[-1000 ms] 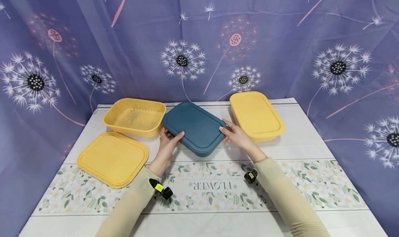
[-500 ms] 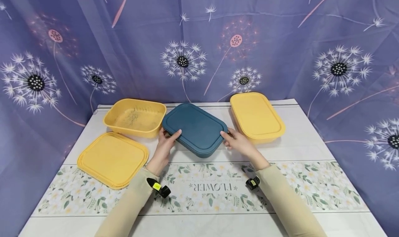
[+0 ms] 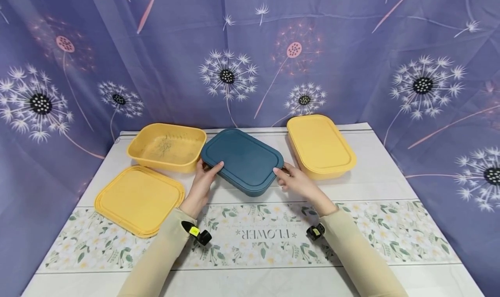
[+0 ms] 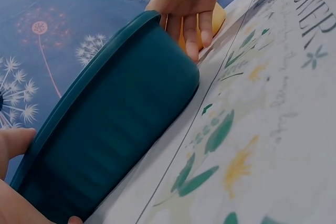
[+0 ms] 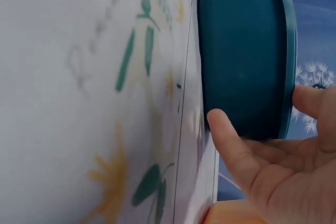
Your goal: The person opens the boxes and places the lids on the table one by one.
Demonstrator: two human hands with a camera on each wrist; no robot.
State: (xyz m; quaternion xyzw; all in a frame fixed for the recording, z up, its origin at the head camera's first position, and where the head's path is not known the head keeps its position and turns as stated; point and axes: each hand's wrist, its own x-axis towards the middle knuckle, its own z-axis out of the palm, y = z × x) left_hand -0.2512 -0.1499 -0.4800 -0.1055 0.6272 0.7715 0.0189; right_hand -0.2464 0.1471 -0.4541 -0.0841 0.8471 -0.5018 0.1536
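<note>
A person's two bare hands hold a dark blue lidded box (image 3: 242, 160) at the centre of the frame, set at a slant. The left hand (image 3: 201, 187), left of centre, grips the box's near left edge, thumb on top of the rim, fingers tucked beneath. The right hand (image 3: 300, 184), right of centre, pinches the right corner, its thumb on the rim and its other fingers partly curled below; the left wrist view shows those fingers slightly apart. Whether the base touches the table is hard to tell.

Just left of the blue box stands an open yellow container (image 3: 168, 163) with dark marks inside. In front of it, at the left of the frame, lies a flat yellow lid (image 3: 138, 199). Right of centre, near the right hand, is a yellow container with its lid on (image 3: 322, 147).

A white tablecloth (image 3: 230, 284) has a floral band across the lower frame, reading "FLOWER" upside down. Behind hangs a purple dandelion-print curtain (image 3: 175, 49).
</note>
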